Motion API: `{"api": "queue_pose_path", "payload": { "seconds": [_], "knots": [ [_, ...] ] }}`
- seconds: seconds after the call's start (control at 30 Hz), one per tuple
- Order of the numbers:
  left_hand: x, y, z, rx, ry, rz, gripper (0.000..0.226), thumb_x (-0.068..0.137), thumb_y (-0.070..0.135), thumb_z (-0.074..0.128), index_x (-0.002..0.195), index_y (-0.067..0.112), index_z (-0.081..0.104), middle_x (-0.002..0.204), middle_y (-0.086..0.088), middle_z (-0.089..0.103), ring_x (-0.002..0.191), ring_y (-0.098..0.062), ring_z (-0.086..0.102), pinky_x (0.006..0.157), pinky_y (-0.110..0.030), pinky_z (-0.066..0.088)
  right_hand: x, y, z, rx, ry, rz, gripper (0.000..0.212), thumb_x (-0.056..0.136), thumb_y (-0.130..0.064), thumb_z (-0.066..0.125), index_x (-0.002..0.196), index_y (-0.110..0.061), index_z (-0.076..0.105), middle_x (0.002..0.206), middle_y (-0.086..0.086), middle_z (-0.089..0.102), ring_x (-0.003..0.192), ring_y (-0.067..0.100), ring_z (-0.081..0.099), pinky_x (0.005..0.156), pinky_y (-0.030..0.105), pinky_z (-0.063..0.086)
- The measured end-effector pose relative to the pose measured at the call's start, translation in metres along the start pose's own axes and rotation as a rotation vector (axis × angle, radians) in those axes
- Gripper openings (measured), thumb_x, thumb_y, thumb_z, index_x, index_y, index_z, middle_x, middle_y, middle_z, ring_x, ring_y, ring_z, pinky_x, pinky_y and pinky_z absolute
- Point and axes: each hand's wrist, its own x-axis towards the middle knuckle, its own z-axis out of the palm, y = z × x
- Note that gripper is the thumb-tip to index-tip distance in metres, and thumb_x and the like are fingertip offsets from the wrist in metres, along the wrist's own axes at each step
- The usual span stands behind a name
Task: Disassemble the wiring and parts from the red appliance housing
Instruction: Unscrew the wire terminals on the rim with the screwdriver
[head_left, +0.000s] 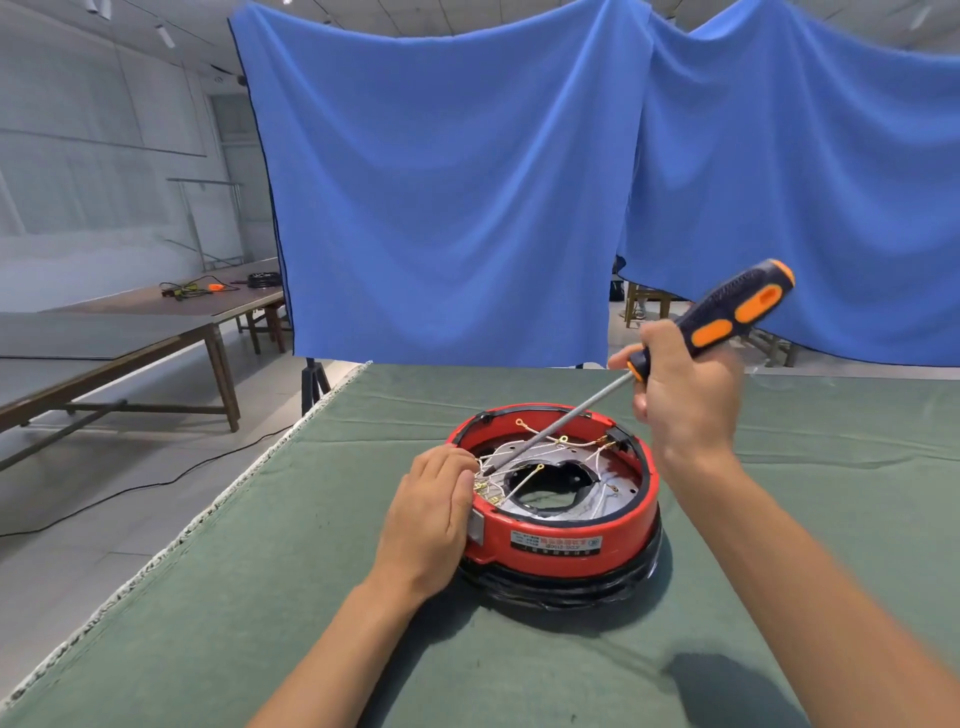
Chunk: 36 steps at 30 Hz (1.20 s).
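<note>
The red housing (558, 540) sits low on the green surface (260, 597), near its left edge. The left hand (431, 514) rests on its left rim, fingers curled toward the thin wires (524, 457) inside. The right hand (685, 400) grips the screwdriver (675, 343), tip down among them. The shell looks rigid and light, best steadied by its rim; the wires look limp and easily torn.

Housing (566, 540): glossy red plastic w/ paper label (556, 544); inside it matt grey metal plate (545, 460), braided wires (582, 475). Screwdriver (675, 353) above it: smooth metal shaft, black/orange plastic grip. Under housing, matt green cloth (260, 597), creased
</note>
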Motion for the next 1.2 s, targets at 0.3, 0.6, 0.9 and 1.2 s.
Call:
{"api": "queue_pose_path", "payload": {
  "seconds": [0.3,0.6,0.9,1.2],
  "knots": [
    [-0.019,0.048,0.005,0.52,0.131,-0.069,0.034,0.092,0.03,0.032,0.077,0.015,0.058,0.078,-0.003,0.055,0.076,-0.026,0.052,0.065,-0.036,0.033,-0.002,-0.018,0.015,-0.31,-0.144,-0.306,0.027,0.083,-0.009,0.052,0.057,0.0,0.05,0.042,-0.007,0.055,0.043,0.004,0.05,0.044,0.013,0.036],
    [-0.003,0.037,-0.002,0.266,0.158,0.12,0.029,0.085,0.024,0.044,0.066,0.009,0.059,0.073,-0.003,0.055,0.074,-0.025,0.05,0.068,-0.036,0.038,-0.002,-0.018,0.011,-0.348,-0.176,-0.348,0.026,0.085,-0.009,0.051,0.064,0.006,0.047,0.048,0.007,0.053,0.04,0.005,0.049,0.044,0.016,0.037],
    [-0.003,0.039,0.003,0.151,0.073,0.025,0.026,0.075,0.024,0.031,0.067,0.009,0.051,0.062,-0.005,0.053,0.058,-0.024,0.046,0.057,-0.033,0.035,0.002,-0.015,0.019,-0.327,-0.191,-0.312,0.021,0.086,-0.009,0.051,0.067,-0.005,0.043,0.052,0.01,0.045,0.039,0.008,0.048,0.041,0.016,0.037],
    [-0.004,0.043,0.001,0.167,0.05,0.012,0.027,0.076,0.024,0.031,0.061,0.01,0.049,0.06,-0.004,0.052,0.057,-0.021,0.045,0.055,-0.034,0.039,0.008,-0.011,0.022,-0.355,-0.196,-0.325,0.029,0.085,-0.01,0.051,0.06,-0.012,0.037,0.044,-0.002,0.042,0.039,0.01,0.046,0.039,0.013,0.035]
  ]
}}
